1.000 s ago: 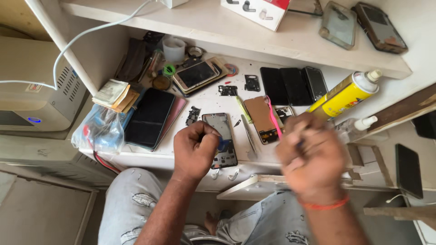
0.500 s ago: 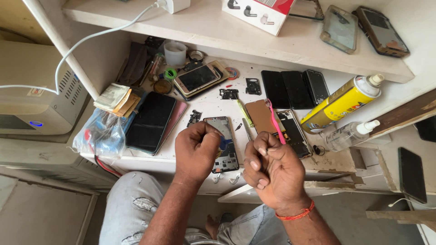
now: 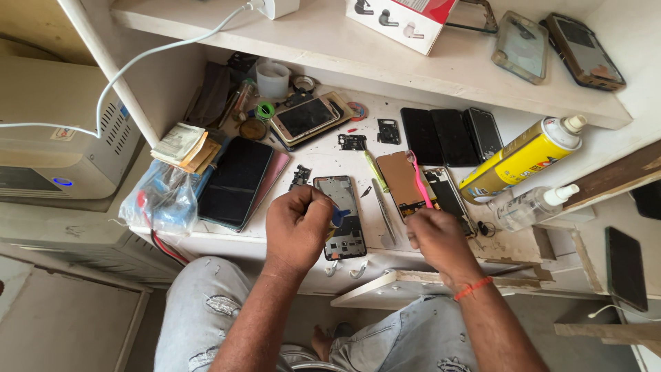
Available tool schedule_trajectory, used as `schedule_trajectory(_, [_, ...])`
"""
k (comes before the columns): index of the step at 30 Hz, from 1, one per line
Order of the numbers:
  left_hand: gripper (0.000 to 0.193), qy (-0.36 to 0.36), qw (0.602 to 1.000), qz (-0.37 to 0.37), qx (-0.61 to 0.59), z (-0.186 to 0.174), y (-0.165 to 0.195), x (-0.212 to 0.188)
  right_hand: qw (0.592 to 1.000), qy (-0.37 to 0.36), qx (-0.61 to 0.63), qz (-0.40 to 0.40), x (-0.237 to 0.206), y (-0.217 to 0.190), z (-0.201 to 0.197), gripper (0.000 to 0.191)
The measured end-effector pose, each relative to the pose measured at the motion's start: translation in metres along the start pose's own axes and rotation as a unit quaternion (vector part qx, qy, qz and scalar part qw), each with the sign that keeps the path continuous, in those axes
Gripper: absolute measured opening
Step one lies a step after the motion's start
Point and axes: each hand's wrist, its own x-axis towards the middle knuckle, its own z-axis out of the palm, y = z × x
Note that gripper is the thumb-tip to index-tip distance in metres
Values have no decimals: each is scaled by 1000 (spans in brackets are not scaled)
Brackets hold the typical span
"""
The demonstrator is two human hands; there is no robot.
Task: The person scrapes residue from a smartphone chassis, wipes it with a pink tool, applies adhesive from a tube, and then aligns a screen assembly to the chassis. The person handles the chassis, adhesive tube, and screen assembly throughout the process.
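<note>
- White counter [image 3: 323, 162], cluttered w/ phone parts; the opened phone frame [image 3: 341, 215] lies flat near the front edge, between the two hands.
- Frame's long axis runs front-to-back, roughly away from the person, tilted a little.
- Left hand [image 3: 297, 231] sits at the frame's left edge, overlapping its lower-left side; clearly the nearer hand. Grip curled shut, pinching a small blue tool [image 3: 337, 216] whose tip shows over the frame's middle. Wrist bent, knuckles up, forearm coming from lower centre.
- Right hand [image 3: 437, 238] is right of the frame, apart from it, w/ thin tweezers [image 3: 383, 210] lying on the counter between them. Grip pressed together around the lower end of a pink toothbrush-like brush [image 3: 419, 180]; its shaft points up & away, head over a tan phone back panel [image 3: 401, 182]. Red thread band on that wrist.
- So frame lies to the right of the left grip & to the left of the right grip; brush end is beyond and right of the frame, not touching it.
- Nearby: large dark tablet [image 3: 235, 182] to the left, yellow spray can [image 3: 523, 158] & clear spray bottle [image 3: 533, 205] to the right, three dark screens [image 3: 451, 136] behind, wooden shelf [image 3: 358, 52] above w/ more phones.
</note>
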Motion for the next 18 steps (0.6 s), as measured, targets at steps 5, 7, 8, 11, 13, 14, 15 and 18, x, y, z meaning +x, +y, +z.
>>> schedule_trajectory(5, [23,2,998,-23,53,3,0,-3,994,-24,-100,26,15,14,0,18])
schedule_trajectory(7, [24,4,998,-29,61,3,0,-3,993,-20,-116,13,19,12,2,16])
schedule_trajectory(8, [24,5,998,-29,57,3,0,-3,992,-16,-128,5,21,11,2,15])
schedule_trajectory(11, [24,6,997,-32,66,1,-1,-2,995,-32,-95,-4,26,6,2,15])
schedule_trajectory(13, [24,5,997,-34,68,1,-2,-2,996,-35,-76,4,28,5,0,16])
schedule_trajectory(14, [24,3,997,-34,63,1,-3,-2,996,-27,-80,13,29,4,-2,17])
schedule_trajectory(15, [24,2,998,-34,59,1,-3,-2,996,-19,-83,21,29,3,-4,18])
schedule_trajectory(18, [26,8,995,-74,58,4,-3,-2,990,-12,111,84,24,-3,-8,24])
